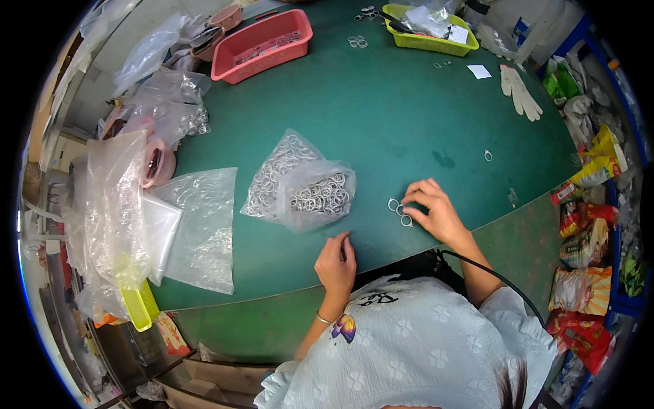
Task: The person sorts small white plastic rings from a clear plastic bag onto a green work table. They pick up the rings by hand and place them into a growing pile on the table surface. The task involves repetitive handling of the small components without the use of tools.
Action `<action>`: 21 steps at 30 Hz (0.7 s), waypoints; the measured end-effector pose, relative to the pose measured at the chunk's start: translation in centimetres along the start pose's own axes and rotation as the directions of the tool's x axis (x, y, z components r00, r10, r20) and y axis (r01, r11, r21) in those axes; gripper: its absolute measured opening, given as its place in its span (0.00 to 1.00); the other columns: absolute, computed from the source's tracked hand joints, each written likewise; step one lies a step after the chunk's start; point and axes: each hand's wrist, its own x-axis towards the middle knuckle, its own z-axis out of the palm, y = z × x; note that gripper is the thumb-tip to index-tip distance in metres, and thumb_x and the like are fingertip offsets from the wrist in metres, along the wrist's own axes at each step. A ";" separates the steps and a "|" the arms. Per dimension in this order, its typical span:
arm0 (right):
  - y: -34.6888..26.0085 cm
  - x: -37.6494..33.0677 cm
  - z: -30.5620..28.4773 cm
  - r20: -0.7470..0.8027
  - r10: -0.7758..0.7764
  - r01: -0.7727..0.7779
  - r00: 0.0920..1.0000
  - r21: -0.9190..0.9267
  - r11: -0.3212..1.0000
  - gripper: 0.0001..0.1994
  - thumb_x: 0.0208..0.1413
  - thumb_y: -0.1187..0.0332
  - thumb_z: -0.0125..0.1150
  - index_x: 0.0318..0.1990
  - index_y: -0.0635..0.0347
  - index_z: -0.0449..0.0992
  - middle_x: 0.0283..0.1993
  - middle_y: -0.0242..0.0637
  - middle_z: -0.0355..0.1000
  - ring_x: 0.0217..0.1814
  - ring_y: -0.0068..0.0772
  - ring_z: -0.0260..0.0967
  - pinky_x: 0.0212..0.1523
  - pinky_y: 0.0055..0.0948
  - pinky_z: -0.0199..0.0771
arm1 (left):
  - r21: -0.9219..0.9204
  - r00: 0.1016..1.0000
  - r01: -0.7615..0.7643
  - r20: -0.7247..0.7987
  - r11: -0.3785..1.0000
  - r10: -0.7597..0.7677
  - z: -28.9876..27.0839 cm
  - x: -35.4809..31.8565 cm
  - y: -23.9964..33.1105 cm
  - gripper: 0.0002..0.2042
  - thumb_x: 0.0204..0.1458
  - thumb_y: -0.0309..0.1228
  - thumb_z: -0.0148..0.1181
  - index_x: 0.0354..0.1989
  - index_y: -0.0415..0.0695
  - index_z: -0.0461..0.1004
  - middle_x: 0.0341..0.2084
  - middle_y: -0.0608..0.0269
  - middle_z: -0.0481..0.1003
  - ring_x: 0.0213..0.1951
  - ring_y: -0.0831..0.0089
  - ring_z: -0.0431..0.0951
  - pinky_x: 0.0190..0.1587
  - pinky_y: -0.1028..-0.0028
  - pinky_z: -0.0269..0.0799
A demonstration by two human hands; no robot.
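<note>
My right hand is over the table near its front edge, with thumb and fingertips closed on small silver metal rings. Another ring sits just below the thumb. To the left, my left hand rests by the table edge with its fingers curled together; whatever they may hold is hidden. Beyond it lies a clear plastic bag full of similar metal rings. A second bulging clear bag of rings overlaps its right side.
Flat clear bags cover the table's left side. At the back stand a red tray with metal pieces and a yellow-green tray of packages. A white glove and a loose ring lie on the right.
</note>
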 end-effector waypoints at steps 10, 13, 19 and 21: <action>0.7 -1.4 0.9 0.060 -0.033 0.041 0.998 -0.136 0.990 0.08 0.46 0.73 0.68 0.34 0.60 0.76 0.42 0.35 0.66 0.47 0.41 0.64 0.45 0.38 0.64 | 0.033 1.000 0.023 0.016 0.999 -0.024 0.1 0.0 0.0 0.06 0.52 0.21 0.61 0.37 0.43 0.79 0.19 0.60 0.67 0.15 0.68 0.65 0.20 0.69 0.61; 0.7 -1.6 1.1 0.067 -0.032 0.044 0.997 -0.183 0.982 0.06 0.46 0.73 0.68 0.31 0.60 0.76 0.42 0.34 0.66 0.47 0.40 0.63 0.45 0.37 0.63 | 0.022 1.000 0.020 0.010 1.000 -0.020 0.1 0.0 0.1 0.05 0.52 0.21 0.61 0.36 0.43 0.79 0.18 0.61 0.67 0.15 0.68 0.64 0.20 0.69 0.61; 0.4 -1.2 1.4 -0.012 -0.075 0.071 0.997 -0.219 0.973 0.05 0.45 0.74 0.67 0.29 0.61 0.77 0.42 0.34 0.67 0.46 0.38 0.63 0.44 0.35 0.63 | 0.029 1.000 0.005 0.005 1.000 -0.005 0.1 0.1 -0.1 0.05 0.51 0.22 0.62 0.36 0.43 0.79 0.18 0.61 0.67 0.16 0.69 0.65 0.21 0.69 0.61; 0.0 -1.2 1.3 0.014 -0.055 0.057 0.998 -0.235 0.970 0.04 0.45 0.75 0.66 0.29 0.61 0.76 0.43 0.35 0.68 0.47 0.39 0.63 0.45 0.36 0.63 | 0.024 1.000 0.008 -0.003 1.000 -0.008 0.1 0.0 -0.1 0.05 0.51 0.22 0.62 0.36 0.43 0.79 0.18 0.61 0.67 0.16 0.69 0.65 0.21 0.69 0.61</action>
